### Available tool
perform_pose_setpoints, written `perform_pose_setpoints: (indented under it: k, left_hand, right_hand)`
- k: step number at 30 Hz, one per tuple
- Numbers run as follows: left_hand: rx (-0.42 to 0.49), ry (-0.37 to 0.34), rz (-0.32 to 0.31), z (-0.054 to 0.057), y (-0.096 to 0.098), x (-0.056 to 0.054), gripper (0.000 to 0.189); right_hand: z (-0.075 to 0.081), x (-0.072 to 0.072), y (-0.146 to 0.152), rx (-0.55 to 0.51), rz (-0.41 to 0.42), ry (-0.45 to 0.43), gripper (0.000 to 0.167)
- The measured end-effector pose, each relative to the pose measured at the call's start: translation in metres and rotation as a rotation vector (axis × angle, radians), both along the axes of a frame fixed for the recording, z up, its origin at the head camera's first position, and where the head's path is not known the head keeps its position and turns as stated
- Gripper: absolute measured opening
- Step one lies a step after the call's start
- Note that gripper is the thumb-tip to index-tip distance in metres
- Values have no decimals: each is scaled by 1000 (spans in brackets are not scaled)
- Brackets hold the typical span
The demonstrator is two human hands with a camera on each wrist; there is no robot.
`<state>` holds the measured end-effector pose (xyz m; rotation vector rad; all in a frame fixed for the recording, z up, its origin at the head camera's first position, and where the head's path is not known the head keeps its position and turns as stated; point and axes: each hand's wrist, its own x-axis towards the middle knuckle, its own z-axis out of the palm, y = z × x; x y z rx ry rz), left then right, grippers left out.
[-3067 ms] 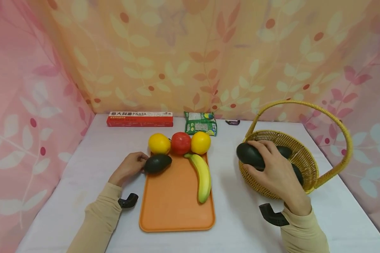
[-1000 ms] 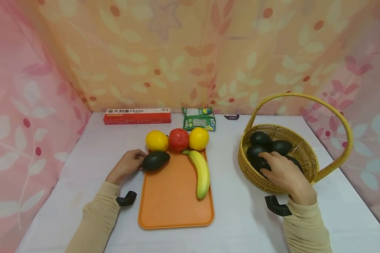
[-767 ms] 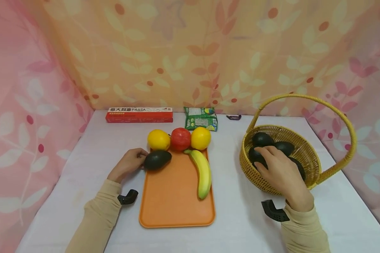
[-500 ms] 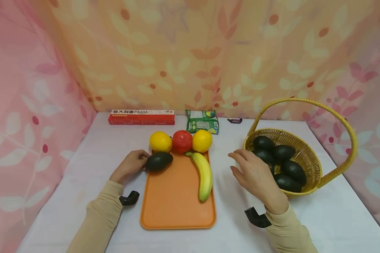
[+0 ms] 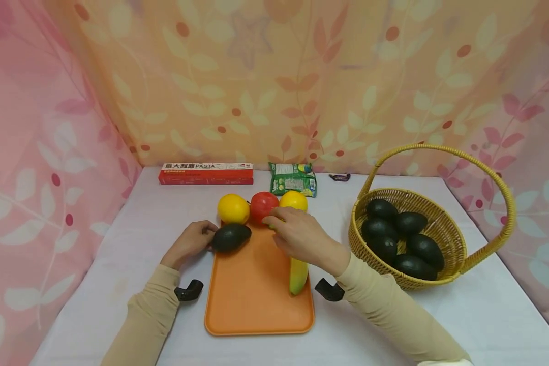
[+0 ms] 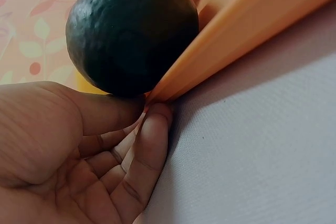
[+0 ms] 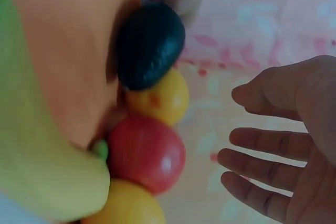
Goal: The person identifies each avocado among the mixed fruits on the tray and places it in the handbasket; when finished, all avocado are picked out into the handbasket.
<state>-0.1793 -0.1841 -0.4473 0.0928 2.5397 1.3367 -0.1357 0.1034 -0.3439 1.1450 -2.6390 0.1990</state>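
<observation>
My left hand (image 5: 192, 244) pinches the left rim of the orange tray (image 5: 256, 305); in the left wrist view the thumb lies on top and a fingertip beneath the edge. Right beside that thumb sits a dark avocado (image 6: 131, 32) on the tray. My right hand (image 5: 308, 236) hovers over the tray's right side, hiding the upper part of the banana (image 5: 298, 278). Its fingers are spread and hold nothing in the right wrist view. A red round fruit (image 5: 261, 204) stands between two yellow ones, the left (image 5: 233, 208) and the right (image 5: 294, 199), along the far edge.
A wicker basket (image 5: 455, 274) with a tall handle holds several avocados at the right. A red pasta box (image 5: 206, 175), green snack packets (image 5: 293, 180) and a small dark wrapped sweet (image 5: 339, 177) lie along the back, before a floral curtain.
My right hand set an avocado into the basket, let go, and swung left over the tray and banana. My left hand has stayed at the tray's rim.
</observation>
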Motion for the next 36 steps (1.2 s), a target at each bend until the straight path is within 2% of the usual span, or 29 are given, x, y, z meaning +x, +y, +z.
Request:
perform_pose_setpoints:
  k: [6, 11, 17, 21, 28, 31, 36]
  left_hand:
    - [8, -7, 10, -1, 0, 0, 24]
    - [4, -8, 10, 1, 2, -1, 26]
    - [28, -5, -15, 2, 4, -2, 25]
    - [70, -11, -28, 3, 4, -3, 24]
    - [45, -26, -14, 2, 3, -1, 24]
    - [38, -38, -2, 1, 3, 0, 24]
    - [45, -37, -1, 0, 2, 1, 24]
  right_hand:
    - [-3, -7, -43, 198, 142, -17, 47]
    - [-10, -10, -62, 318, 185, -49, 55]
    - [-15, -12, -70, 383, 183, -89, 52]
    - [-16, -11, -70, 405, 155, -80, 48]
    - [-18, -8, -65, 423, 110, -59, 40]
    - [-22, -7, -62, 421, 101, -72, 43]
    - [-25, -5, -60, 451, 79, -170, 55]
